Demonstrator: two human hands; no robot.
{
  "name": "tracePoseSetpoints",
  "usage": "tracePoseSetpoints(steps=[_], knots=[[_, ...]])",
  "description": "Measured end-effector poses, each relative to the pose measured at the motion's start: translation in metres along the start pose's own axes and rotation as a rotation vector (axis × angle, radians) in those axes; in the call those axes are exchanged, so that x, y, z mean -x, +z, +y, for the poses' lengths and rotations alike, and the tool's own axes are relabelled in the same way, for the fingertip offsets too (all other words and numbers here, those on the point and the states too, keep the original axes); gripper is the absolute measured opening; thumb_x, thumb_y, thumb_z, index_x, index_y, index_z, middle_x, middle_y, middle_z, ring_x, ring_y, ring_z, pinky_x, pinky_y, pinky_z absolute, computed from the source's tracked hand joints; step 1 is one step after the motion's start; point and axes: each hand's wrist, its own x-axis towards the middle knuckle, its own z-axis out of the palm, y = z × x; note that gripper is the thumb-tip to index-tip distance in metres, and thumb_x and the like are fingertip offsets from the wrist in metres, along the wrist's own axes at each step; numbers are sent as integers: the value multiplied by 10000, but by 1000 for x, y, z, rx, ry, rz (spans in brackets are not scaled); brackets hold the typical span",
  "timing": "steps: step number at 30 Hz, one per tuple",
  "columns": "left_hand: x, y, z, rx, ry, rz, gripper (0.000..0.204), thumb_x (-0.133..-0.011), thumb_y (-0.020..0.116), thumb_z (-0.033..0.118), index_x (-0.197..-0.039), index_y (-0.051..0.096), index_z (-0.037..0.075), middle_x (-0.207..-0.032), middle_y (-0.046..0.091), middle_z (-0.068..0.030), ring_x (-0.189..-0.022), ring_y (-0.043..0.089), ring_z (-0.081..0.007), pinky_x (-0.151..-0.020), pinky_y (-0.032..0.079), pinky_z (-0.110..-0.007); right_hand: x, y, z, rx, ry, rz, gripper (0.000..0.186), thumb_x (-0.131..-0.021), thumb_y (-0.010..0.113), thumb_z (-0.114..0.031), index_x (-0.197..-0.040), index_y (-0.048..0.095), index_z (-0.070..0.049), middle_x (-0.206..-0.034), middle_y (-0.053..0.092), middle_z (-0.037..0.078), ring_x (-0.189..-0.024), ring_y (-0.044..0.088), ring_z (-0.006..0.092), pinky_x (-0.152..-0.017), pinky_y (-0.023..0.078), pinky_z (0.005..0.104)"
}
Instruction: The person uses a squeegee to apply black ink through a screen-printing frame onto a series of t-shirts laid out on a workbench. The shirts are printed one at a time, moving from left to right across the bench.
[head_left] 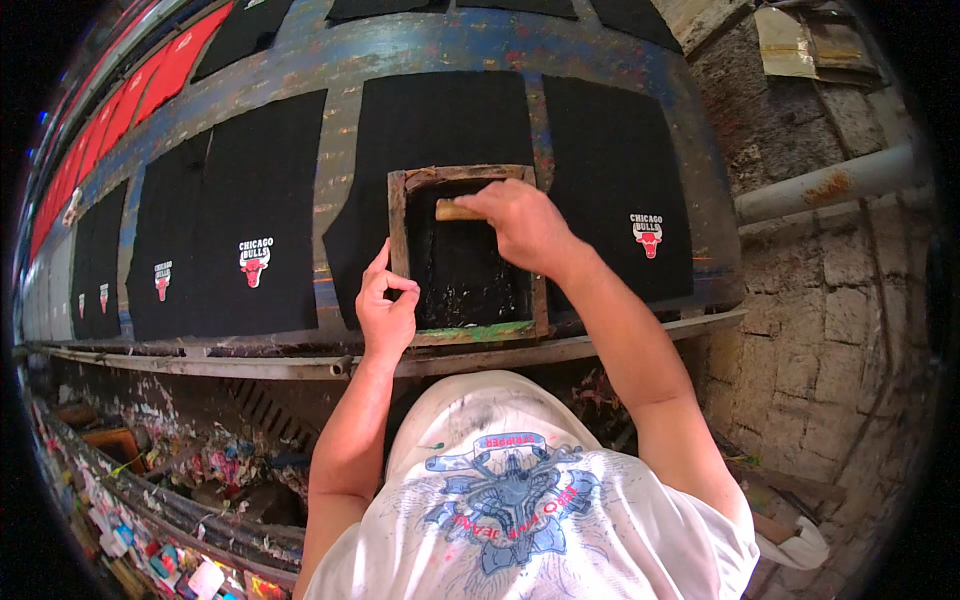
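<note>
A wooden screen-printing frame (pixel 397 215) lies on a black fabric panel (pixel 440 115) in front of me, its near rail stained green. Wet-looking black ink coats the mesh inside it, shiny toward the near end. My right hand (pixel 528 225) is closed around the wooden handle of a squeegee (pixel 457 211), near the frame's far end; the blade is hard to see against the dark mesh. At the frame's left rail, my left hand (pixel 386 312) grips the wood, index finger stretched along its outside and thumb over the rail.
Black panels with red-and-white bull prints lie left (pixel 270 190) and right (pixel 610 170) on the paint-stained table (pixel 440 45). Red panels (pixel 180 65) lie far left. A metal rail (pixel 240 363) edges the table's near side. A rusty pipe (pixel 830 188) crosses beside the block wall.
</note>
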Motion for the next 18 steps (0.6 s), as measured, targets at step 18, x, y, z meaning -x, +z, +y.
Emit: tracePoseSetpoints(steps=[18], knots=[[-2,-1,5,-22,-39,-59,199,-874,746,-130,-866,682,58,-1709,550,-282,-1616,511,-352,-1314,379,-471,129,6,-89,-259,137,-30,593,-814,911,-112,-1388,772,-63,-1515,651,184,-1392,611,402,-1191,497,523]])
